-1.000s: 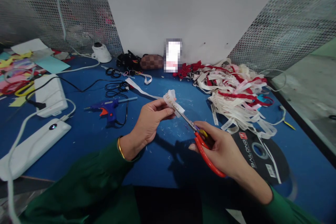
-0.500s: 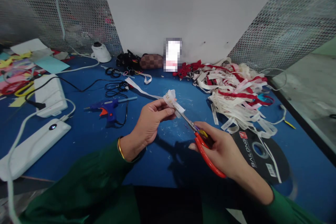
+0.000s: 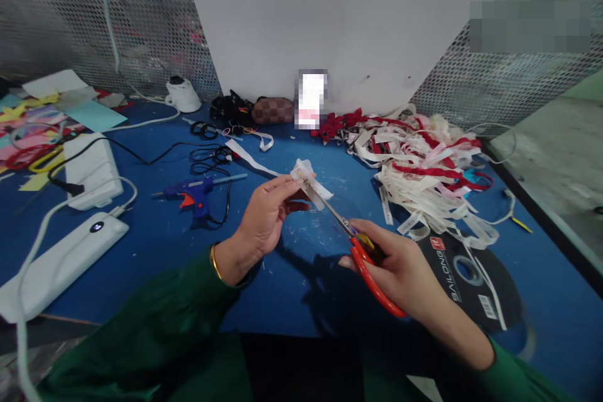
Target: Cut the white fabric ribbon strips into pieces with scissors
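My left hand pinches a white ribbon bow with gold lettering between thumb and fingers. From it, a long ribbon tail trails to the upper left over the table. In my right hand are scissors with red handles, their blades pointing up and left. The blade tips lie against the bow's short tail; whether they are cutting it I cannot tell. A yellow part shows near the scissors' pivot, partly covered by my fingers.
On the blue table, a blue glue gun lies left, beside white power banks or strips with cables. Tangled white and red ribbons are heaped at right, above a black ribbon spool. A checkered pouch stands at the back.
My left hand has shifted slightly left and turned the bow, so its short tail now lies flatter along the blades. My right hand and the scissors have hardly moved.
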The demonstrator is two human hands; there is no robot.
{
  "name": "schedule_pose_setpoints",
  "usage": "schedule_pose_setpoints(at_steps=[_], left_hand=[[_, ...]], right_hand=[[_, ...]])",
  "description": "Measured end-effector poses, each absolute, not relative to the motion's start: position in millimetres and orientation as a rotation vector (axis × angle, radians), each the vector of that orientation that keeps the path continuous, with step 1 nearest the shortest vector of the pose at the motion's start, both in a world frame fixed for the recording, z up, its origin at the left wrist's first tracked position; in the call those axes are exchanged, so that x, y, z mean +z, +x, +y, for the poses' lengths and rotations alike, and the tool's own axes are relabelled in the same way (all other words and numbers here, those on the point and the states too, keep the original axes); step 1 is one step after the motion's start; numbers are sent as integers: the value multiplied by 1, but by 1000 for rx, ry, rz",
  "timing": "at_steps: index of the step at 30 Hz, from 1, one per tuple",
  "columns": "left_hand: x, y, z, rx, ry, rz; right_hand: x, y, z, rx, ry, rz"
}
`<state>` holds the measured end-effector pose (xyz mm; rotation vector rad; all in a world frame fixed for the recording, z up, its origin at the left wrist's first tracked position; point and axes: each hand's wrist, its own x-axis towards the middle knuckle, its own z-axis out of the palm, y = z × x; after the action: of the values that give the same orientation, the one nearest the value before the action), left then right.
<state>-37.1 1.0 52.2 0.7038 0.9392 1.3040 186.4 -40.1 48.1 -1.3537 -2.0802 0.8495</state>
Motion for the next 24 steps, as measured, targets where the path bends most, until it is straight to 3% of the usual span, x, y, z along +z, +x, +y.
schedule_pose_setpoints(at_steps=[24], left_hand=[[46,-28,-3,1355,685,958]], right_hand=[[43,185,-43,958,-1403,-2017]])
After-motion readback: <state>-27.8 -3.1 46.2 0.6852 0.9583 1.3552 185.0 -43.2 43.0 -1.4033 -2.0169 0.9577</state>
